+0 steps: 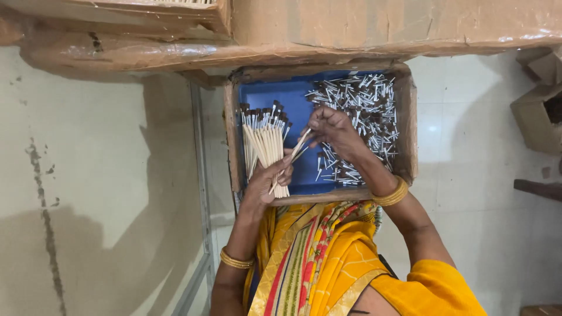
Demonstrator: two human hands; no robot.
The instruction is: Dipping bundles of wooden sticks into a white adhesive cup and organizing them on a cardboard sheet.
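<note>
Blue tray (275, 96), pale sticks (264, 143), yellow clothing (328, 263).
Tray lining blue inside brown cardboard; sticks cream with dark brown tips; loose pieces (363, 117) upper right silver-white and dark; garment yellow-orange with red-green striped border; bangles (391, 195) gold; floor whitish.

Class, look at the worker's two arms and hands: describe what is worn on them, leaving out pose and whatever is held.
Both forearms are bare, with no sleeves or gloves showing. The left hand has thin gold bangles at its wrist. The right hand has a thicker stack of gold bangles at its wrist. Yellow draped cloth with gold and striped borders covers the right upper arm.
</note>
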